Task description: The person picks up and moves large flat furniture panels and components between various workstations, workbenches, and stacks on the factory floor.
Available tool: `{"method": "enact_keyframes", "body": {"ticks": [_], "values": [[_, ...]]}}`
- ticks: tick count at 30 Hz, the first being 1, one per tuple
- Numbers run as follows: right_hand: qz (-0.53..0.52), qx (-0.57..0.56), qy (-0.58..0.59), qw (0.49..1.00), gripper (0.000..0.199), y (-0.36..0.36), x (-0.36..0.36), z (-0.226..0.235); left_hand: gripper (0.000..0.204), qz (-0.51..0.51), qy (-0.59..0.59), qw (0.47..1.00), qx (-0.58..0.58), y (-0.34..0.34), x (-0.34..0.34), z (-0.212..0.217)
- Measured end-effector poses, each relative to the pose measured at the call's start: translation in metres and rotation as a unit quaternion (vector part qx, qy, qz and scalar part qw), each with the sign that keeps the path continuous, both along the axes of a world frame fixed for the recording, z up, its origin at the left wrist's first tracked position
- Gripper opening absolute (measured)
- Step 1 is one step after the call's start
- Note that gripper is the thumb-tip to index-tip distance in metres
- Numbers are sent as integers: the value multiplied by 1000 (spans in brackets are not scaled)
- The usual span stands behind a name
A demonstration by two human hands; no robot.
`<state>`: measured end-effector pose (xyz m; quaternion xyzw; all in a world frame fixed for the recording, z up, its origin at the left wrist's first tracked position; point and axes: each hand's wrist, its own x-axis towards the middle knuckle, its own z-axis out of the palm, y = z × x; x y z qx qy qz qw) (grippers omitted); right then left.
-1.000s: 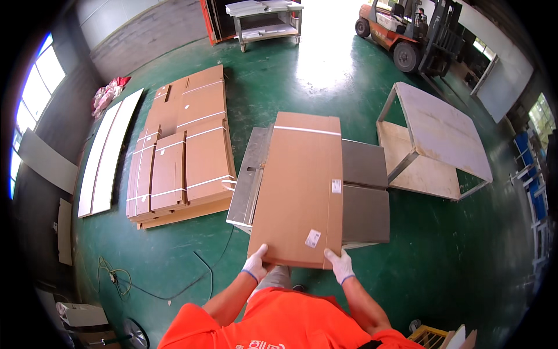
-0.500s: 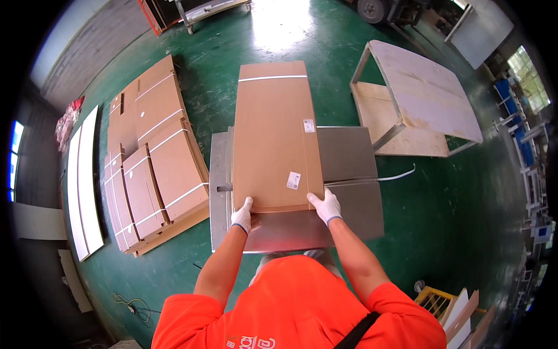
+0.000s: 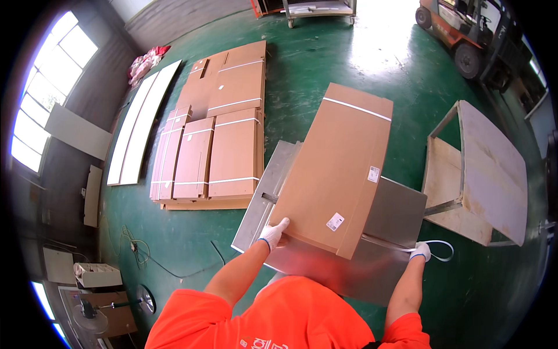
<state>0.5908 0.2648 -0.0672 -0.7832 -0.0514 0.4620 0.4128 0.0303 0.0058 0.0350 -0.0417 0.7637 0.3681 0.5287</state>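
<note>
One brown carton point(image 3: 334, 174): over grey metal surface point(image 3: 401, 203), full contact unclear; long axis from near left to far right.
Left hand point(image 3: 274, 234): nearer, touching; gripping carton at near left corner, thumb on top, fingers mostly hidden.
Right hand point(image 3: 421, 252): right of carton, apart; closed around white strap point(image 3: 442, 242).
Strap: leading left toward carton, crosswise to long axis.
</note>
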Motion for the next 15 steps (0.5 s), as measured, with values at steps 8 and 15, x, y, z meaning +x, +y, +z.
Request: {"method": "enact_keyframes", "body": {"ticks": [8,15], "values": [[512,555,-507,415,18,-73,-339,228,72,-14,-4,1000,-5,-5,-2,-4],[607,515,-451,403,27,-137,-395,101,35,-374,301,858,184,3,24,66]]}}
